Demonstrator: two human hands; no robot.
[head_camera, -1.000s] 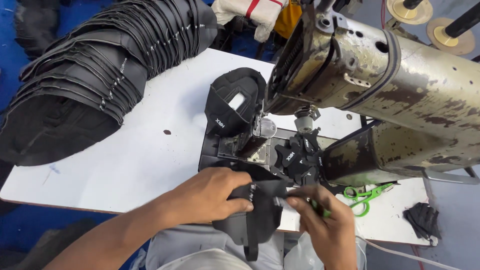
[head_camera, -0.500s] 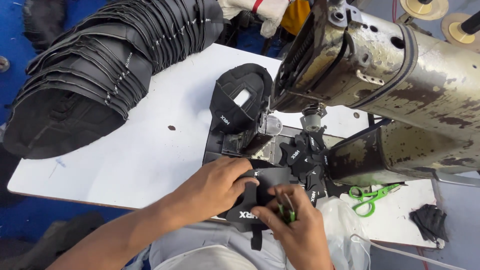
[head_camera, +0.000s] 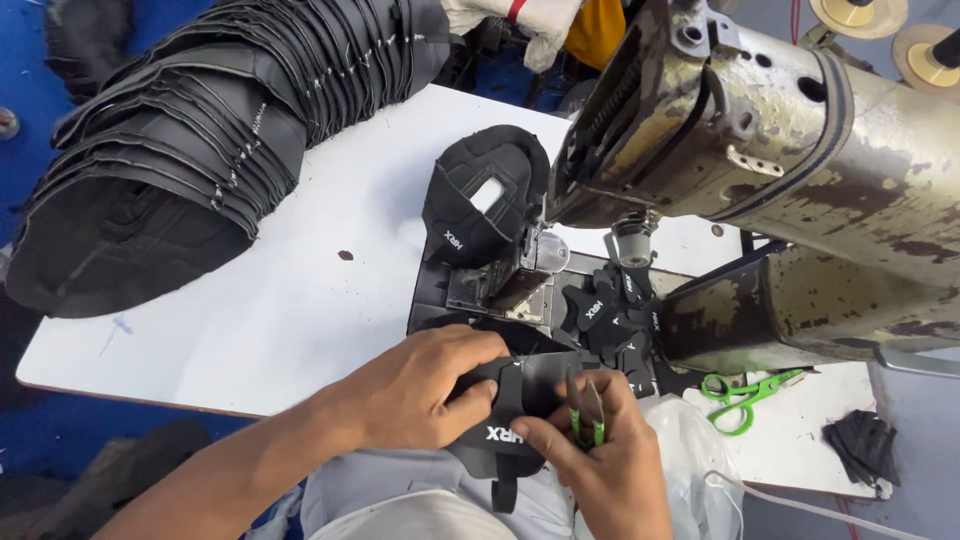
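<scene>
Black fabric piece (head_camera: 510, 415) with white print lay at the table's near edge, at 6 o'clock from the sewing machine (head_camera: 760, 160). The left hand (head_camera: 425, 390) was pressed on its left part, the fingers curled over it and grasping it. The right hand (head_camera: 600, 465) pinched its right edge and also held small green snips (head_camera: 587, 410), closed between the fingers, the blades pointing to 12 o'clock.

At 12 o'clock from the piece stood the needle plate (head_camera: 500, 290), with another black piece (head_camera: 480, 200) lying behind it. At 2 o'clock, small black cut parts (head_camera: 610, 320) lay in a heap under the machine arm. Green scissors (head_camera: 745, 392) lay on the table (head_camera: 300, 300) at 3 o'clock, and farther right a dark scrap (head_camera: 860, 445). A long stack of black pieces (head_camera: 200, 140) filled the table at 10 o'clock, well apart from the hands.
</scene>
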